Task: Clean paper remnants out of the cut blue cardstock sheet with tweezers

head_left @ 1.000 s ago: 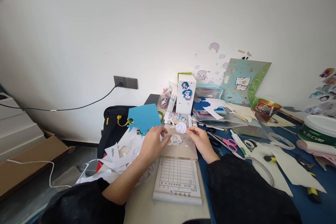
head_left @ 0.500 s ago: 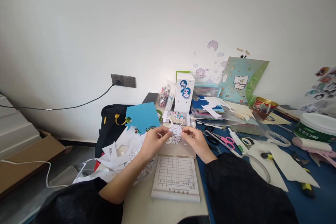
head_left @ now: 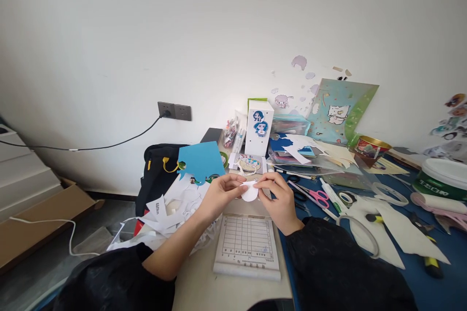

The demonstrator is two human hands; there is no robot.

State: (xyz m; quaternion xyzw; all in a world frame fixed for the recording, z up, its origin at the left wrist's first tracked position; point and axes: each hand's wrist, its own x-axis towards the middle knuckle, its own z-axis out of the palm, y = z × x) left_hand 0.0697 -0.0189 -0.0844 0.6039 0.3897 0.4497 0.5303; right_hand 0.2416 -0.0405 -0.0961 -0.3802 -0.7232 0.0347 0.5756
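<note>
A small white paper cutout (head_left: 250,192) with a rounded lower edge is held up between both hands, its plain side facing me. My left hand (head_left: 222,193) pinches its left upper edge between thumb and fingers. On the opposite side my right hand (head_left: 278,200) grips the cutout's upper right edge, fingers bent. Just behind the hands lies a card with a coloured round drawing (head_left: 248,162). Below them a form pad (head_left: 247,245) with a printed grid rests on the pale tabletop.
Paper scraps (head_left: 175,209) and a blue sheet (head_left: 202,159) lie to the left by a black bag (head_left: 153,170). On the right are pink-handled scissors (head_left: 318,198), a white glue pen (head_left: 330,195), pliers (head_left: 430,248) and a green-and-white tub (head_left: 442,177). A white box (head_left: 258,129) stands behind.
The cutout has been turned: its line-drawn figure showed before, and now its blank side faces me. Both hands stay on it, and the view has shifted slightly.
</note>
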